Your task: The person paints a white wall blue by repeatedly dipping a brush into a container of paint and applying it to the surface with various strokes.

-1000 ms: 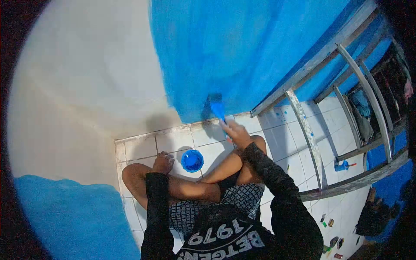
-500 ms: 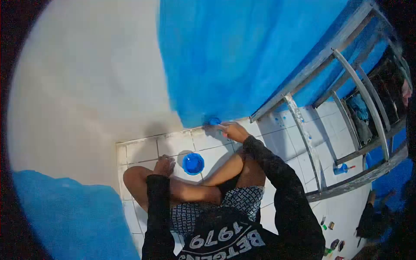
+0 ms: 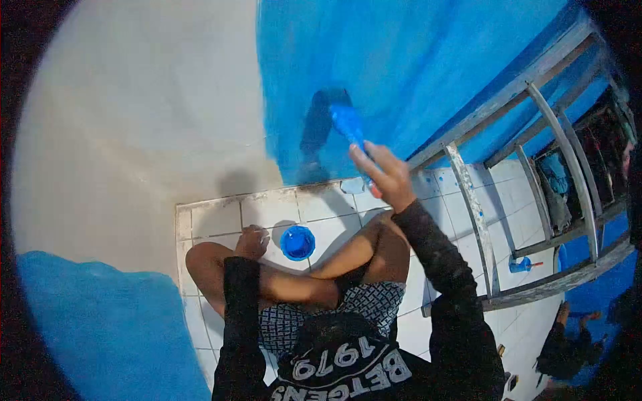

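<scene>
My right hand (image 3: 386, 175) is closed round the handle of a paintbrush (image 3: 346, 123), its bristles coated in blue. The brush points up in front of the blue-painted wall (image 3: 294, 73) and throws a dark shadow on it. My left hand (image 3: 252, 242) rests low by my bent knee, holding nothing, fingers loosely apart. Close to its right, a small blue tub (image 3: 297, 242) with blue paint inside stands on the white tiled floor (image 3: 271, 208), in front of my crossed legs.
A paint-spotted ladder (image 3: 468, 194) leans along the right. Unpainted pale wall (image 3: 147, 87) meets the blue on the left, with another blue patch (image 3: 100, 321) lower down. Beyond the ladder lie a second brush (image 3: 525, 264) and another person's dark sleeve (image 3: 562, 347).
My right hand has raised the paintbrush from the foot of the wall to higher in front of the blue paint. My left hand stays by the tub.
</scene>
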The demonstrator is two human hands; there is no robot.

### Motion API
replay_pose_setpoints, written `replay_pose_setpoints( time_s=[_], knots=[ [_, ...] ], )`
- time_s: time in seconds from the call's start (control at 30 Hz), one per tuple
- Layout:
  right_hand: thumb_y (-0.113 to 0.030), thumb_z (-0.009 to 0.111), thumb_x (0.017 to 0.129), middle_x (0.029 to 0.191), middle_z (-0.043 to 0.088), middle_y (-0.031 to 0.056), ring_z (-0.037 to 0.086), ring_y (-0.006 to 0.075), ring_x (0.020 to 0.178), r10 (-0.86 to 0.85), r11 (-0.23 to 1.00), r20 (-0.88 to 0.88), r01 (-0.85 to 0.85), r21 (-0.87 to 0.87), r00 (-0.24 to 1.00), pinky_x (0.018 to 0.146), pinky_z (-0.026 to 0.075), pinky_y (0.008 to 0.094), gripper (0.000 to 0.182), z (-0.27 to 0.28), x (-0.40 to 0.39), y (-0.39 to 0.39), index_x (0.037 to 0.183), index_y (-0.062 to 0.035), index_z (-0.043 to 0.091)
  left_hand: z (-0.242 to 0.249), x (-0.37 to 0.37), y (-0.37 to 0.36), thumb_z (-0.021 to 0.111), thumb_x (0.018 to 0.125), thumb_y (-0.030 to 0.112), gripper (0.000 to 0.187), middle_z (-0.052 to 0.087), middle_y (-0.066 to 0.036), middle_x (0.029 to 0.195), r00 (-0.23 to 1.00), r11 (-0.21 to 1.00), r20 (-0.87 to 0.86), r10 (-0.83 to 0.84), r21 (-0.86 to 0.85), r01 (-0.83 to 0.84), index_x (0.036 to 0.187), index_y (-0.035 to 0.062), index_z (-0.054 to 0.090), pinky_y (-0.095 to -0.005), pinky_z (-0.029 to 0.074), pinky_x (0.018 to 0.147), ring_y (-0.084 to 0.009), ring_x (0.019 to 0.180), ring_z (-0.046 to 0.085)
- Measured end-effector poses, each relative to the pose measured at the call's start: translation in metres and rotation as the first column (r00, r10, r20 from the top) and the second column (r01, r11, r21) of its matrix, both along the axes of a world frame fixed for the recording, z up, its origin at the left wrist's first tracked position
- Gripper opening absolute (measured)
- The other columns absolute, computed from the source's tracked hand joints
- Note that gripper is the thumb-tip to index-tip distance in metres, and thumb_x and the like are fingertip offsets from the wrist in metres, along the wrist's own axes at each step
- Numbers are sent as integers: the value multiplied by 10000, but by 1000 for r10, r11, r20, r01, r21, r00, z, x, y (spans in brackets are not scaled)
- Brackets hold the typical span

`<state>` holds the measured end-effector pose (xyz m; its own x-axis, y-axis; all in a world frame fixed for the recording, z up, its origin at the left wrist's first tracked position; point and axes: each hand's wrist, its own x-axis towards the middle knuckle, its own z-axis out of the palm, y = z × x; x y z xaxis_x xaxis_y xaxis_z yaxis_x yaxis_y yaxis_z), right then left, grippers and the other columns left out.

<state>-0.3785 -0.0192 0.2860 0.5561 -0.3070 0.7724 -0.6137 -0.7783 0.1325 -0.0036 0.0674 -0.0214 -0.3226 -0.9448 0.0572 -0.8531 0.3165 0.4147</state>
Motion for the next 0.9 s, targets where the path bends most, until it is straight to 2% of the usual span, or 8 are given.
replay_pose_setpoints(
  time_s=[0.13, 0.23, 0.3, 0.47, 0.63, 0.77, 0.83, 0.9],
  knots=[
    [-39, 670, 777, 1098, 611, 159, 653, 297, 907, -17, 981, -104, 37, 192, 994, 675, 557, 373, 565, -105, 11, 4, 1331, -107, 576, -16, 5, -1, 636, 837, 195, 194, 640, -158, 1065, 1000, 998, 5, -1, 64, 1, 972, 69, 696, -474, 473, 962, -350, 1086, 573],
    [-37, 667, 761, 1128, 588, 144, 639, 303, 969, 38, 887, -226, 71, 457, 973, 715, 555, 385, 618, -172, 14, 22, 1357, -112, 523, -46, 13, 1, 627, 811, 159, 220, 614, -166, 1125, 795, 874, -448, 408, 444, -199, 1008, 95, 700, -475, 484, 966, -382, 1088, 567],
    [-40, 672, 758, 1132, 583, 135, 635, 307, 980, 55, 860, -221, 66, 506, 974, 733, 551, 385, 610, -213, 17, 18, 1344, -106, 518, 4, 3, 11, 616, 789, 138, 239, 599, -152, 1154, 985, 993, -143, 101, 79, -90, 1012, 122, 702, -480, 501, 944, -389, 1082, 568],
    [-36, 674, 758, 1137, 618, 133, 629, 340, 1010, 100, 751, -175, 41, 659, 979, 803, 541, 419, 523, -222, 14, -6, 1265, -117, 576, 8, -3, 12, 628, 769, 141, 266, 583, -167, 1158, 985, 985, 69, 161, 47, -165, 1027, 133, 695, -486, 521, 911, -387, 1086, 561],
    [-18, 642, 786, 1120, 670, 156, 651, 354, 1002, 98, 777, -89, -20, 629, 991, 850, 535, 422, 458, -108, 6, -38, 1234, -118, 633, -72, 10, 0, 639, 782, 117, 239, 579, -176, 1154, 882, 908, -323, 343, 354, -223, 1011, 124, 703, -490, 520, 918, -401, 1066, 570],
    [-72, 676, 837, 1074, 702, 137, 682, 314, 932, 128, 843, 65, -144, 519, 990, 798, 550, 360, 298, 24, 3, -33, 1135, -63, 679, -50, 12, 2, 651, 796, 141, 232, 571, -179, 1180, 999, 996, -39, 15, 84, -12, 1021, 118, 703, -494, 514, 932, -406, 1103, 552],
    [-79, 700, 840, 1057, 709, 131, 692, 297, 900, 121, 875, 98, -153, 459, 988, 776, 551, 344, 274, 69, 3, -23, 1113, -55, 688, -103, 21, -8, 656, 817, 195, 237, 564, -184, 1207, 710, 880, -589, 387, 466, -93, 1033, 113, 705, -493, 515, 932, -412, 1123, 542],
    [-74, 725, 805, 977, 699, 116, 693, 284, 860, 81, 935, 159, -130, 330, 984, 736, 551, 338, 350, 102, 7, -12, 1152, -100, 683, -48, 7, 2, 651, 826, 203, 233, 574, -178, 1203, 936, 961, -294, 194, 250, -121, 1031, 106, 705, -493, 515, 931, -410, 1114, 548]
  ],
)
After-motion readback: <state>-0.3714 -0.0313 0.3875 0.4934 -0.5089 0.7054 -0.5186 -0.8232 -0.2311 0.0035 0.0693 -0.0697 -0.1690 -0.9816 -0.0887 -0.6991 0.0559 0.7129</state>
